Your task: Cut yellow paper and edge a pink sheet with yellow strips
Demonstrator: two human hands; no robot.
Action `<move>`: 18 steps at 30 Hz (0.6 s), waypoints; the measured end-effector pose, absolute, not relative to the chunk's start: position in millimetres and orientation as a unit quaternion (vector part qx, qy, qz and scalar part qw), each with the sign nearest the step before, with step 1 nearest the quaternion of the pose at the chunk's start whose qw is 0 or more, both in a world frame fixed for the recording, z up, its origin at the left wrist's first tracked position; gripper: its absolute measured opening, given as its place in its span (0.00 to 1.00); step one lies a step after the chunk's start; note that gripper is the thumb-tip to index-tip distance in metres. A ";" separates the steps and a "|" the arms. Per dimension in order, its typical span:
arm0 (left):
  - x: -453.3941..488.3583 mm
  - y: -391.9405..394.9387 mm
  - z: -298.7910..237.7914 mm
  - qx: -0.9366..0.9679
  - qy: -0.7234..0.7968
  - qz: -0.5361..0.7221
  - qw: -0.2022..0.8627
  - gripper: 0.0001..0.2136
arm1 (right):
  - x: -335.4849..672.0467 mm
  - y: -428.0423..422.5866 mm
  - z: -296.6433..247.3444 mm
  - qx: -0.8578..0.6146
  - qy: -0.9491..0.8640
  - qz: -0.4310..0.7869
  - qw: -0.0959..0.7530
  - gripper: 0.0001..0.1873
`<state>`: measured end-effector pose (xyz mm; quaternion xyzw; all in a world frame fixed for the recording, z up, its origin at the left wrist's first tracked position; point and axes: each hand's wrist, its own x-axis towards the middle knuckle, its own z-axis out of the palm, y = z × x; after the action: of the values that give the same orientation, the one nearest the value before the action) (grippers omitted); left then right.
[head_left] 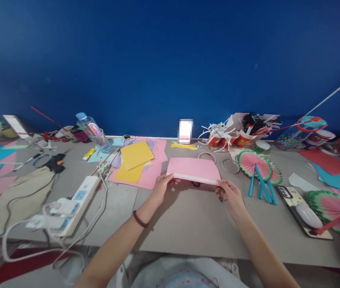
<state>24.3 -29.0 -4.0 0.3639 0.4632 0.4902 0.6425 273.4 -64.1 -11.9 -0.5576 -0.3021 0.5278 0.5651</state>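
Observation:
A pink sheet of paper (194, 167) with a white strip along its near edge is held above the table between both hands. My left hand (164, 186) pinches its near left corner, thumb on top and fingers beneath. At the near right corner my right hand (227, 193) grips it the same way. Behind the sheet lie two rings of tape (230, 166), one partly covered by the paper. To the right are round pleated paper fans (255, 166) in pink and green with blue paper handles.
Yellow sheets (136, 155) lie on pink paper (158, 160) at the left, near a power strip (81, 200) with white cables. A tilted bottle (93, 130), a phone screen (185, 131) and cups of paper strips (220, 135) stand near the blue wall. A mouse (309, 216) rests at right.

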 end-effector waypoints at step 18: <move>18.0 -22.2 -2.8 0.377 0.523 0.490 0.586 0.19 | 265.7 -73.3 -34.0 -0.578 -0.800 0.045 0.155 0.24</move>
<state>18.0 -22.2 -2.8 0.3768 0.5232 0.4903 0.5865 265.7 -73.3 -34.0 -0.5784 -0.7997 0.0445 0.1545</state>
